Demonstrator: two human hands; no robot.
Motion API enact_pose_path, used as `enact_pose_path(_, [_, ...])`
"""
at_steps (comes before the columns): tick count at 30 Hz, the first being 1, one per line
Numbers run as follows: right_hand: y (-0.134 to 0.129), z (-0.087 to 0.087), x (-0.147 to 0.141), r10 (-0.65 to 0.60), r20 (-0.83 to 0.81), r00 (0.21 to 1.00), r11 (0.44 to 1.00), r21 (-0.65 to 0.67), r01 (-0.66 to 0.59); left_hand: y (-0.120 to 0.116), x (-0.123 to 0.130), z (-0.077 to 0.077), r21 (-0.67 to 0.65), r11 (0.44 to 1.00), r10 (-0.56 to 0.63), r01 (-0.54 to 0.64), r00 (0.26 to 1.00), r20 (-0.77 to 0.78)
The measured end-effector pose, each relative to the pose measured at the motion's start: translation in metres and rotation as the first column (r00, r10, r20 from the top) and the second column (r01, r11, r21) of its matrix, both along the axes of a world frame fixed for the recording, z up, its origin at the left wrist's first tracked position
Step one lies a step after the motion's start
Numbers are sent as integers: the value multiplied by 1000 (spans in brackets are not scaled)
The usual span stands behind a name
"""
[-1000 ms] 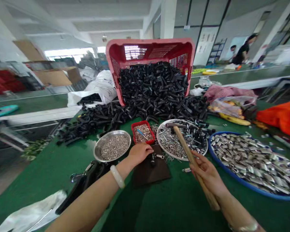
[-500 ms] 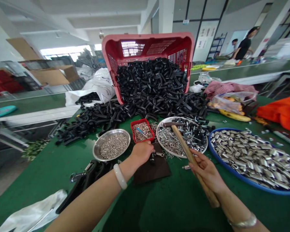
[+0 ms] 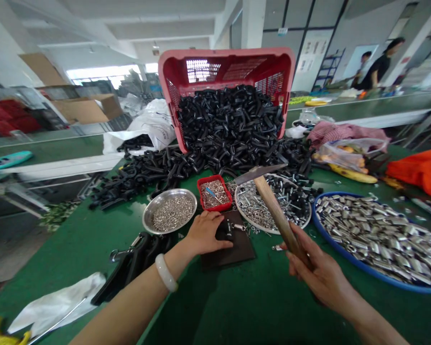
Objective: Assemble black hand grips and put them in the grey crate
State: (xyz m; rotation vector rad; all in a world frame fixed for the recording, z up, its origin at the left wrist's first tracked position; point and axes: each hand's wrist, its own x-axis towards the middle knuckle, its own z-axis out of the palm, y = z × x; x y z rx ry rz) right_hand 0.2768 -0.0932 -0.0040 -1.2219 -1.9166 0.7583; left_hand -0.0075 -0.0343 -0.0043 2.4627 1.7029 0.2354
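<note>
Hammer (image 3: 275, 211) has swung up over the plate (image 3: 269, 231), your right hand (image 3: 321, 270) closed tight round its handle; your left hand (image 3: 206, 234) lies open, holding nothing, on the dark pad (image 3: 242, 249).

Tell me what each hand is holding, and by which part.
The right hand grips a hammer by the lower end of its wooden handle. The left hand rests on a dark mat, holding nothing that can be seen.

Pale ceiling beams (image 3: 129, 19), square white pillar (image 3: 252, 26), bright far windows (image 3: 102, 72)
</note>
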Motion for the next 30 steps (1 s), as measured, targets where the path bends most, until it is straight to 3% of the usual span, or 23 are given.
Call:
enact_pose_path(3, [-1,3,2,12,298,954,976,202,-76,2,-4,-9,10,1000,13,-14,994,106])
enact_pose_path(6, [1,1,2,19,492,870,960,234,-153,3,-4,-19,59,995,73,-86,978,197])
enact_pose_path(9, [0,6,0,0,550,835,948,267,-175,4,-3,-24,97,989,92,-116,971,223])
enact_pose_path(13, [-7,14,-3,-121,477,871,896,430,-111,3,-2,-25,103,987,100,-125,971,219])
enact_pose_path(15, [-8,11,-2,-122,482,868,904,416,-104,3,-1,-23,99,986,113,-137,970,214])
enact_pose_path(19, [-3,-2,7,28,540,841,972,182,-149,1,0,-20,83,986,122,-141,972,202])
enact_pose_path(21, [0,-2,12,42,525,850,984,125,-126,1,-1,-19,74,987,123,-140,973,195])
enact_pose_path(26, [0,6,12,10,449,894,981,168,-95,2,-1,-19,64,989,117,-131,974,195])
enact_pose_path(30, [1,7,6,19,483,875,987,133,-95,2,-2,-20,70,990,111,-126,976,187])
